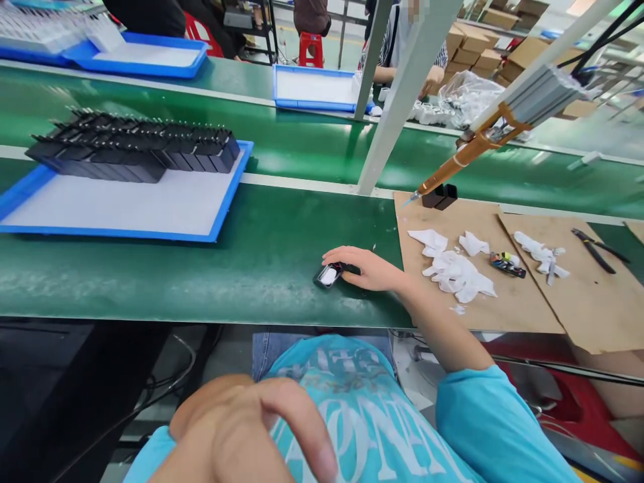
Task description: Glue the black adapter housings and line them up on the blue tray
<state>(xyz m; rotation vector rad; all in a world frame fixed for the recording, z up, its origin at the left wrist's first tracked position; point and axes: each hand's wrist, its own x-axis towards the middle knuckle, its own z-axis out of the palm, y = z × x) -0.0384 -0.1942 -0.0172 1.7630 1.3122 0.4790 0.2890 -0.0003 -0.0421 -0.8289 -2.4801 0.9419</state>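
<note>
My right hand [369,268] rests on the green bench, its fingers curled around a small black plastic case [322,282]. A white piece [329,275] shows in the case's open end; my fingers cover the rest of it. Raised close to the camera at the bottom, my left hand [251,429] is away from the bench. One bent finger stands apart from the rest of that hand, with nothing seen in it; its other fingers are mostly hidden.
At left, a blue tray [221,215] carries rows of black cases [141,151] with wire ends. Right, brown cardboard [412,228] holds crumpled white wipes [457,275], an electronic part [507,263] and pliers [594,251]. An orange tool [453,164] hangs above. A co-worker [392,60] sits opposite.
</note>
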